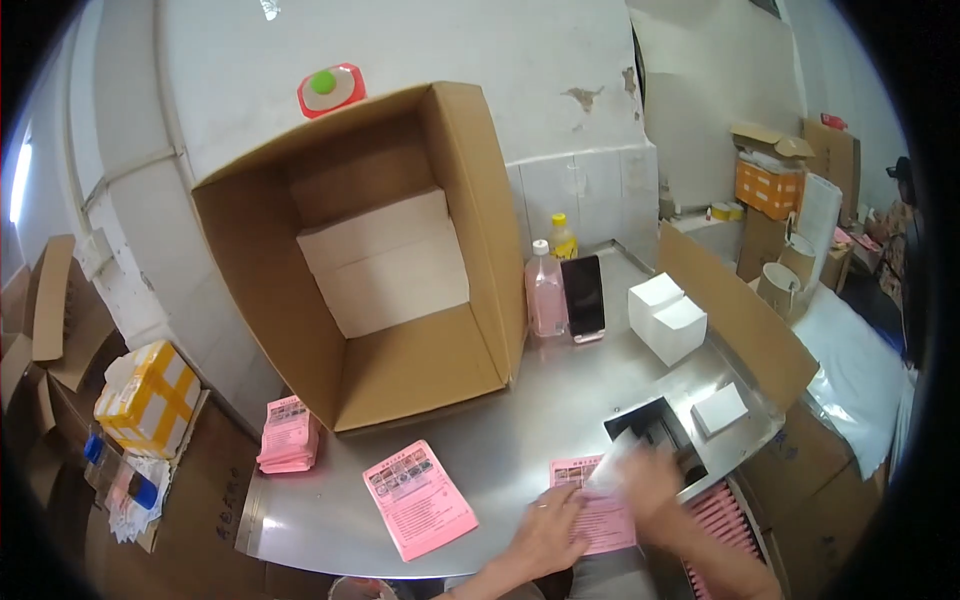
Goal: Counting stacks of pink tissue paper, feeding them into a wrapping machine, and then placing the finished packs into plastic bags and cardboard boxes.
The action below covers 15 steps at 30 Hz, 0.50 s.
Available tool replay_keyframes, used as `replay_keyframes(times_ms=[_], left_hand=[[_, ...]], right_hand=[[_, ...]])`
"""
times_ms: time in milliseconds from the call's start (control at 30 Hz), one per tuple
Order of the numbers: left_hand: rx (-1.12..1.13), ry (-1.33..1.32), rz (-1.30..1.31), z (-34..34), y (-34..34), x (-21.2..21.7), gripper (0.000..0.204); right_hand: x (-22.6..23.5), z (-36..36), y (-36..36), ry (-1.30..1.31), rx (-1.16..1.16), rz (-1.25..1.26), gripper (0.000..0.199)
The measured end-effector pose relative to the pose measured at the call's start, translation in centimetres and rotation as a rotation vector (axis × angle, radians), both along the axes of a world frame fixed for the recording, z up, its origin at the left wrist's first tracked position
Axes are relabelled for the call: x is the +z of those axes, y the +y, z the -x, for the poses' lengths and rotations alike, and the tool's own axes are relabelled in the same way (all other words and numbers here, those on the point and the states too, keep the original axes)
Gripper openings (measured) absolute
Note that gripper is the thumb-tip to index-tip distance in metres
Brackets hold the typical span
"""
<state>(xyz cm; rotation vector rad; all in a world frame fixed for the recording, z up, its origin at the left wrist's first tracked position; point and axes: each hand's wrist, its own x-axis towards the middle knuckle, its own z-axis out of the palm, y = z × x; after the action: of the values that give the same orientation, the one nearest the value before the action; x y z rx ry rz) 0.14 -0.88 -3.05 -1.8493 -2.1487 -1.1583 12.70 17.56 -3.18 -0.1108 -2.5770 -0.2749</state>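
My left hand [548, 532] rests on a pink printed leaflet [606, 528] near the table's front edge, its fingers stretched out and apart. My right hand [648, 482] is over the leaflet's right side, smeared by motion. A pale, whitish flat piece [612, 458] shows beside its fingers; whether they grip it is unclear. Just beyond the right hand is a dark rectangular opening [665, 425] in the metal table. To the left lies a pink leaflet or thin stack [420, 500], apart from both hands.
A large open carton [480, 230] with white boxes [395, 270] inside stands at the back left. A pink stack [288, 437] is beside it. Bottles [546, 295], a phone [584, 298] and white boxes [668, 318] stand behind. Pink pieces [722, 525] fill a container at right.
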Motion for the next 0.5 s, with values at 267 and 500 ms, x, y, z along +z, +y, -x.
replay_keyframes(times_ms=[267,500], left_hand=[[0.400,0.312,0.089,-1.0,1.7,0.3,0.091],[0.397,0.416,0.232,0.6,0.5,0.6,0.053]], right_hand=[[0.7,5.5,-3.6,0.066,0.100,0.170,0.026],[1.7,0.8,2.8,0.154,-0.178,0.290,0.027]])
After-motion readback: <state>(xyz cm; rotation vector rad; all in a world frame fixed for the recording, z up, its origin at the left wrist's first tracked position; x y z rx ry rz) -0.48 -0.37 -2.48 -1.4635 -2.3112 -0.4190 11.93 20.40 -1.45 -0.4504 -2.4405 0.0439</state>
